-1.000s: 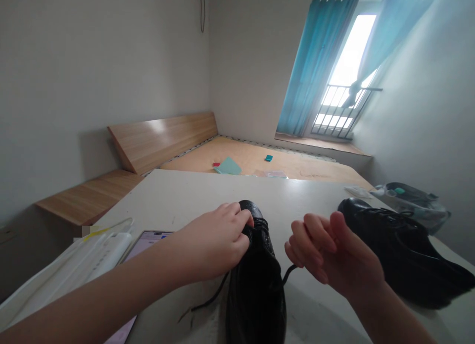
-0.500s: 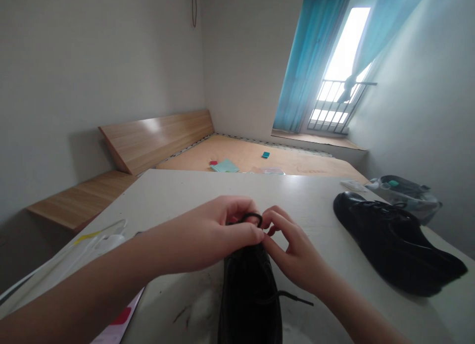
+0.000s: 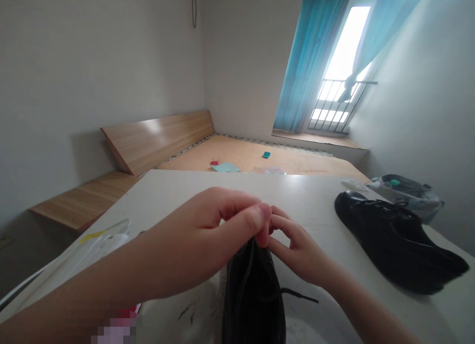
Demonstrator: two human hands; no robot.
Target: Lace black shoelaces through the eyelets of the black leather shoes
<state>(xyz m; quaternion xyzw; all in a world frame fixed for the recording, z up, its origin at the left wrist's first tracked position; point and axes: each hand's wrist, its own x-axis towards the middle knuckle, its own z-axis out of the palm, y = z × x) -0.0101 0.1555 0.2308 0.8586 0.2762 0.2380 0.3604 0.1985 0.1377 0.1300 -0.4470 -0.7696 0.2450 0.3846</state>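
A black lace-up shoe (image 3: 254, 299) stands on the white table (image 3: 297, 195) in front of me, its toe pointing away. My left hand (image 3: 222, 225) is over the toe end, thumb and fingers pinched together on the shoelace, which runs from the shoe up to the fingertips. Touching it from the right, my right hand (image 3: 297, 247) has its fingers curled in; whatever they hold is hidden behind the left fingers. One loose lace end (image 3: 300, 295) hangs off the shoe's right side.
Another black shoe (image 3: 397, 245) lies at the table's right, beside a clear plastic bag (image 3: 411, 195). White cables (image 3: 107, 240) lie at the left. Beyond the table is a bed (image 3: 245, 153) with a few small items, and a wooden headboard (image 3: 159, 138).
My left hand has risen slightly and its fingers moved right, pulling the lace up. The black lace loop that showed at the fingertips is out of sight.
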